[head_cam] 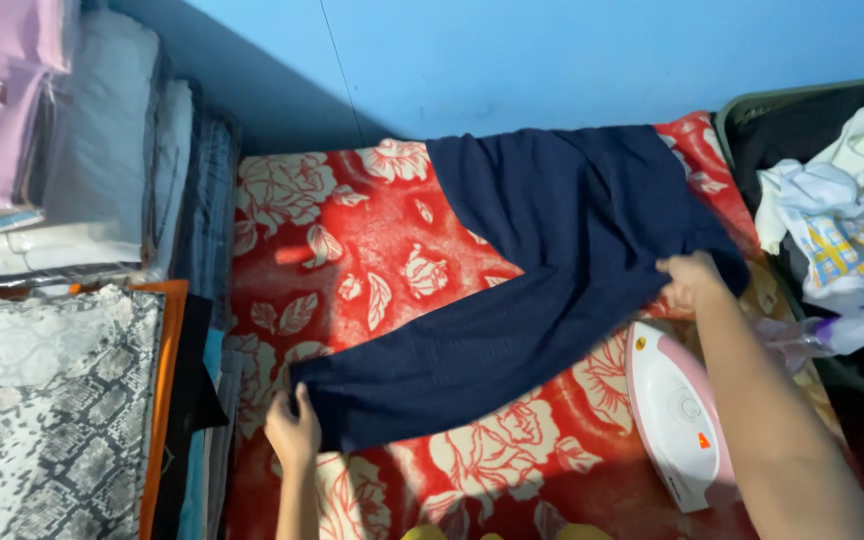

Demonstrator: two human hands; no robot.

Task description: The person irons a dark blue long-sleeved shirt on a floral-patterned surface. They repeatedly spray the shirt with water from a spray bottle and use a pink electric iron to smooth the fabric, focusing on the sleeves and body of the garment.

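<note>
Far out to the left of both hands, stacks of folded cloth in clear wrappers (102, 150) stand against the blue wall (552, 50), pink and white ones above, and a snakeskin-patterned folded piece (47, 400) lies below them with an orange edge beside it. Between these stacks and the left hand runs a narrow row of dark and striped folded fabrics.

The left hand (294, 432) sits at the near left corner of a navy blue garment (532, 270), its fingers curled over the hem and pinching the cloth. The garment lies spread on a red blanket with cream roses (352, 250), which covers the surface under both hands. The navy cloth stretches in a slant from the left hand up and across to the right hand, with a wider part reaching toward the wall beyond them.

The right hand (690, 275) rests on the garment's right edge, fingers bent and closed on the fabric there. Just below the right hand and touching the inner side of its forearm stands a white and pink iron (680, 415), lying on the blanket with its broad side up.

To the right of the right hand, a dark basket (752, 110) holds a heap of loose clothes (852, 220), white and pale pieces with one checked in yellow and blue.
</note>
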